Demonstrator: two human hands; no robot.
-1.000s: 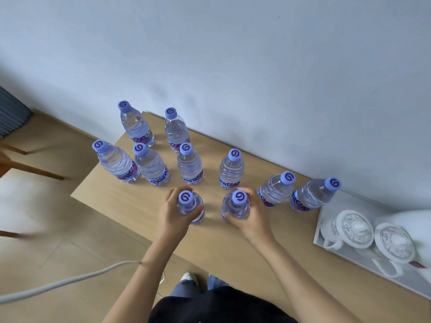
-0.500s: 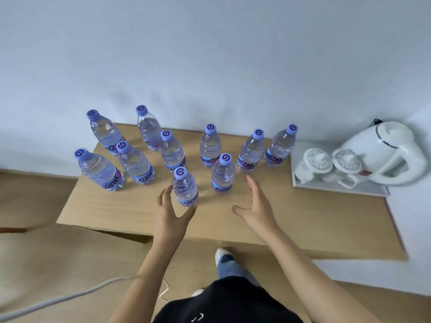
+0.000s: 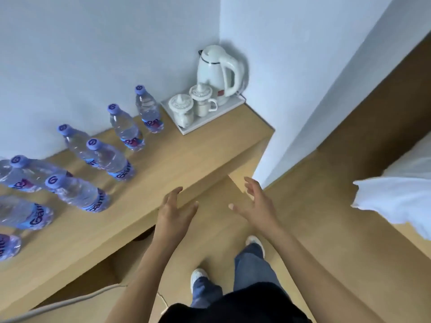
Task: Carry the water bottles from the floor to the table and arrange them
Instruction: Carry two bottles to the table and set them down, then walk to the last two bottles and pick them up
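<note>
left hand (image 3: 173, 214): fingers spread, empty, over table (image 3: 163, 164) edge | right hand (image 3: 257, 206): fingers spread, empty, beside it, off the table | bottles (image 3: 109, 160): upright on table, left of and beyond both hands, apart from them | tray (image 3: 184, 130) with kettle (image 3: 215, 74), cups (image 3: 182, 109): beyond hands, corner

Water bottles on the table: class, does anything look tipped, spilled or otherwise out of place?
Nothing stands out. The water bottles stand capped on the table with no spill visible; their lean looks like wide-angle distortion. The kettle and cups sit on their tray.
</note>
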